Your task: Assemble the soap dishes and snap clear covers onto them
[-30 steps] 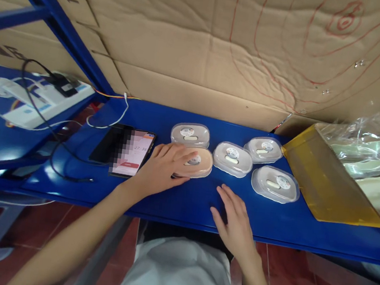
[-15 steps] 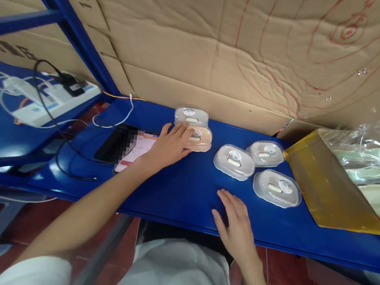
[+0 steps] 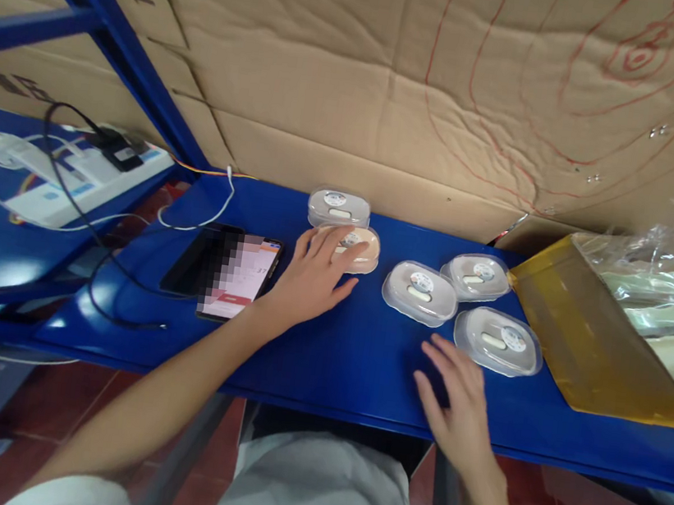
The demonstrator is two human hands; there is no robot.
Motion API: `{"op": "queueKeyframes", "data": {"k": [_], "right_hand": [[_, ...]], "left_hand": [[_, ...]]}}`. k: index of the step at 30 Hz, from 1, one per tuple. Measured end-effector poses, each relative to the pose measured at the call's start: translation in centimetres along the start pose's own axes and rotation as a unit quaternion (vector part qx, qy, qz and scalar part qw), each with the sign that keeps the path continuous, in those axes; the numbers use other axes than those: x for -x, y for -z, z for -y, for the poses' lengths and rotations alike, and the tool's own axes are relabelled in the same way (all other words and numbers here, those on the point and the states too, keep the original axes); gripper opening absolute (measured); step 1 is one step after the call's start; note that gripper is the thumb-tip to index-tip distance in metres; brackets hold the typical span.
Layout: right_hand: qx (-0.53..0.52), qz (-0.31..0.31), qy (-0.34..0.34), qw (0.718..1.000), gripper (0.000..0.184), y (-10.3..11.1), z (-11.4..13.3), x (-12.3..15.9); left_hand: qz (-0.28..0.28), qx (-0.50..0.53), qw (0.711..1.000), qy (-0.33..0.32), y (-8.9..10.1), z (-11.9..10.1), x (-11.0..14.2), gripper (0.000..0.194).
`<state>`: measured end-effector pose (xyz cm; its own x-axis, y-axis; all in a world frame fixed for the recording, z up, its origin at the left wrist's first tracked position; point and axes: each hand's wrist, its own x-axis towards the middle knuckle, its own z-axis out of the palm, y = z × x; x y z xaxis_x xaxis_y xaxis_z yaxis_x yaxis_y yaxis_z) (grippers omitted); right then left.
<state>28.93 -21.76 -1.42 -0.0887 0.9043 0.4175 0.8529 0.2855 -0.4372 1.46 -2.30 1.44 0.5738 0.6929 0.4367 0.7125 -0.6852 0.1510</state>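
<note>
My left hand [image 3: 316, 279] lies palm down, its fingers spread over the near left side of a peach oval soap box [image 3: 368, 248] with a clear lid and round label. The thumb stands apart from the box; whether the fingertips press on it I cannot tell. Directly behind sits a whitish soap box [image 3: 339, 207] with a clear lid. To the right lie three similar boxes: one at the left [image 3: 412, 291], a farther box [image 3: 480, 275] and a nearer box [image 3: 502, 341]. My right hand [image 3: 458, 393] is empty, fingers apart, just in front of the nearer box.
A phone [image 3: 240, 281] with a lit screen lies left of my left hand, beside a dark phone-like object [image 3: 190, 262]. Cables run to a power strip [image 3: 89, 178]. At the right, a tilted carton [image 3: 558, 315] holds bagged green and cream dishes. Cardboard [image 3: 307, 99] walls the back.
My right hand has moved right, closer to the clear-lidded boxes. My left hand has shifted slightly, its thumb now away from the peach soap box. The camera view has shifted a little.
</note>
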Motion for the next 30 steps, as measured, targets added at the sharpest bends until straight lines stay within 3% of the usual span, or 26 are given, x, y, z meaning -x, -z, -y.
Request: {"op": "queueKeyframes", "data": {"k": [3,7,13,18,24,27,30], "right_hand": [[0.064,0.012,0.018,0.998,0.060,1.8,-2.1,-3.0],[0.089,0.080,0.070,0.990,0.067,2.6,-4.6,-8.6],[0.039,0.204,0.079,0.975,0.067,2.5,-5.9,-14.3],[-0.061,0.196,0.050,0.977,0.061,2.1,-5.0,-14.1],[0.049,0.104,0.091,0.989,0.047,-0.6,-5.5,-13.5],[0.074,0.067,0.097,0.990,0.040,-0.5,-5.4,-13.8],[0.038,0.084,0.104,0.990,0.037,0.5,-4.4,-13.5]], "left_hand": [[0.003,0.045,0.998,-0.035,-0.2,-1.3,0.2,0.046],[0.003,0.056,0.997,-0.060,-0.5,-1.9,0.5,0.044],[-0.036,0.074,0.996,0.041,-0.9,1.3,0.1,0.044],[-0.049,0.110,0.987,0.108,-1.4,3.6,0.0,0.053],[-0.047,0.100,0.991,0.079,-1.6,2.4,0.2,0.047],[-0.044,0.094,0.992,0.073,-1.7,2.1,0.2,0.043],[-0.039,0.091,0.992,0.077,-1.9,2.6,0.3,0.044]]}}
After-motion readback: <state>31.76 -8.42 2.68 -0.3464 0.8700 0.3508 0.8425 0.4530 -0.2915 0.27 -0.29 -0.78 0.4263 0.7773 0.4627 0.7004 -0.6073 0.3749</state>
